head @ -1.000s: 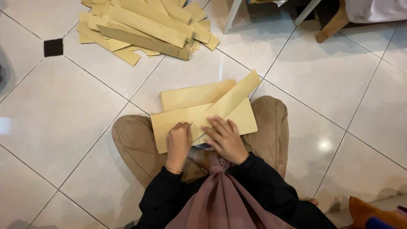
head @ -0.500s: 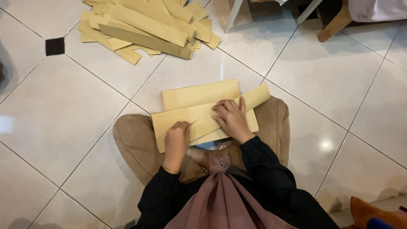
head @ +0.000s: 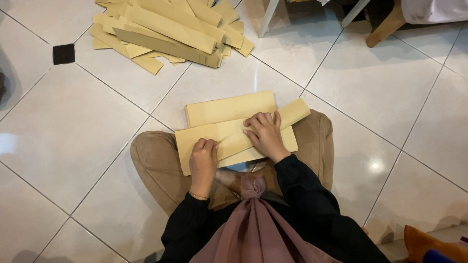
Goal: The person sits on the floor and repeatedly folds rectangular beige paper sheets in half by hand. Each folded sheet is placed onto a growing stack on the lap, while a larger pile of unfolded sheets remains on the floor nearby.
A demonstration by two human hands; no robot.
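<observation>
I sit cross-legged on a white tiled floor with a stack of tan paper sheets (head: 229,109) on my lap. The top sheet (head: 233,138) is folded into a long strip lying slantwise across the stack. My left hand (head: 203,158) presses down on the strip's left end with curled fingers. My right hand (head: 265,134) lies flat on the strip's right half, fingers spread over the fold. Both hands touch the same sheet.
A heap of folded tan paper strips (head: 170,30) lies on the floor ahead, at the upper left. White table legs (head: 267,18) and a wooden leg (head: 385,29) stand at the top right. An orange object (head: 431,243) shows at the bottom right corner.
The slanting flap has been folded down flat onto the sheet. My right hand slid right and up along the fold, and my left hand stayed at the left end.
</observation>
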